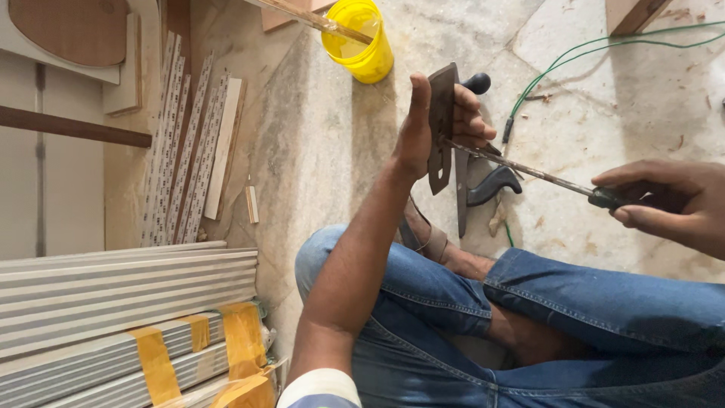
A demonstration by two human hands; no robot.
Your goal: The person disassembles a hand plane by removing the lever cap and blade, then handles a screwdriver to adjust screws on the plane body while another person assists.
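1. Dark steel is at the centre of the head view: the left hand [438,121] holds a flat metal blade [441,128] upright, with the thumb pressed along its near face and the fingers curled round the far edge. The blade sits above the marble floor [325,143], in front of the person's folded knees.

2. The right hand [668,200] is closed round the dark handle of a long thin file [521,170]. The rod slants up and left until its tip meets the blade's edge just beside the left fingers.

3. Behind the blade a saw with a black handle [491,185] lies on the floor, partly hidden. A yellow bucket [359,38] with a stick across its rim stands further off, a green wire [604,49] trails to the right, and taped bundles of grey strips [128,317] lie at the left.

4. To my eye, doing this well means keeping the blade locked still. The left wrist should stay firm, with the fingers clear of the rod's path.

5. The rod looks best held at one steady angle. It should be pushed in even, light strokes, because a slip would run it straight towards the left knuckles.
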